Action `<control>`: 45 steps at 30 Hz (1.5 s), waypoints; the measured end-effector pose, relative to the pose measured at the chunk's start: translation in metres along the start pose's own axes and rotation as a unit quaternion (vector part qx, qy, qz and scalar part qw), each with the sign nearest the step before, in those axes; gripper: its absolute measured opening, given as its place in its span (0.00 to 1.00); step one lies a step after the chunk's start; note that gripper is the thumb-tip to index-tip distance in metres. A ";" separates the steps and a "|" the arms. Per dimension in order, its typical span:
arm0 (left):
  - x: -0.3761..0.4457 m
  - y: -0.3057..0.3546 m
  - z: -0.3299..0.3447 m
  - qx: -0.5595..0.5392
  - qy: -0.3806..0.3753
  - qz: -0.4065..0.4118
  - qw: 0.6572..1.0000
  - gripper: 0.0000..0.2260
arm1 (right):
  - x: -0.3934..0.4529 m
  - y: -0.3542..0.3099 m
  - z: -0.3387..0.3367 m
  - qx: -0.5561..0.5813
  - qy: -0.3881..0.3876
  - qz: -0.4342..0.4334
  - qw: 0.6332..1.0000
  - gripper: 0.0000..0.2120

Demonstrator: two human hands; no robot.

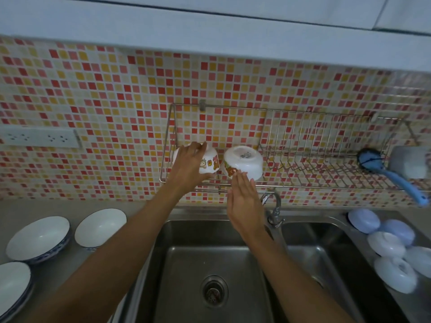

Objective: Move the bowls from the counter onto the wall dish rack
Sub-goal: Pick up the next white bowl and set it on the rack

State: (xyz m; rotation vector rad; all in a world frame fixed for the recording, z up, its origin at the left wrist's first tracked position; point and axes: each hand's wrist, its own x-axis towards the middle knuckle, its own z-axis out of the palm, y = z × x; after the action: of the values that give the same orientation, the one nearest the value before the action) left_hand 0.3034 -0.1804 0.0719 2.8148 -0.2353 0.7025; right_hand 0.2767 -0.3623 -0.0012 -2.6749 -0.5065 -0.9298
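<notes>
Left hand: we see our left hand point(189, 164) curled over a small cartoon-printed bowl point(210, 162), fingers pinching its rim and side, at the left end of the wall dish rack point(326, 180).
Right hand: our right hand point(245, 203) is flat, fingers straight and pressed together, fingertips just touching the near edge of a second cartoon-printed bowl point(243, 162); it grips nothing.
Second bowl: it sits upside down and tilted on the rack, base toward us, just right of the held bowl.
Rack: wire, fixed to the mosaic tile wall point(93, 89) above the sink point(210, 264); a blue brush point(387, 173) lies at its right end beside a grey cup point(410, 162).
Table, left: three wide white bowls point(38, 237) stand upright, near the sink's left edge.
Table, right: pale blue and white round lids point(387, 243) lie clustered, far from the bowls.
Faucet point(275, 210): stands behind the sink, just right of our right hand.
</notes>
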 end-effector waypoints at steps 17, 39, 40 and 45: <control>-0.003 -0.001 0.021 -0.103 -0.037 -0.071 0.991 0.23 | -0.001 0.003 0.011 0.037 0.037 0.010 0.999 0.21; -0.019 -0.008 0.027 -0.010 -0.121 -0.030 0.992 0.29 | 0.011 0.001 -0.002 0.068 0.017 0.038 0.997 0.25; -0.020 -0.009 0.027 -0.010 -0.114 -0.025 0.993 0.30 | 0.017 0.002 -0.007 0.071 -0.001 0.047 0.996 0.28; -0.022 -0.010 0.026 -0.024 -0.121 -0.017 0.992 0.26 | 0.035 0.012 -0.013 0.022 -0.152 0.054 0.987 0.36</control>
State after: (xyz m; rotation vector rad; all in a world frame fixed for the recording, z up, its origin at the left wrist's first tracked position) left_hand 0.2974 -0.1754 0.0372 2.8474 -0.2415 0.3433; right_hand 0.2999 -0.3699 0.0293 -2.7841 -0.4306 -0.4763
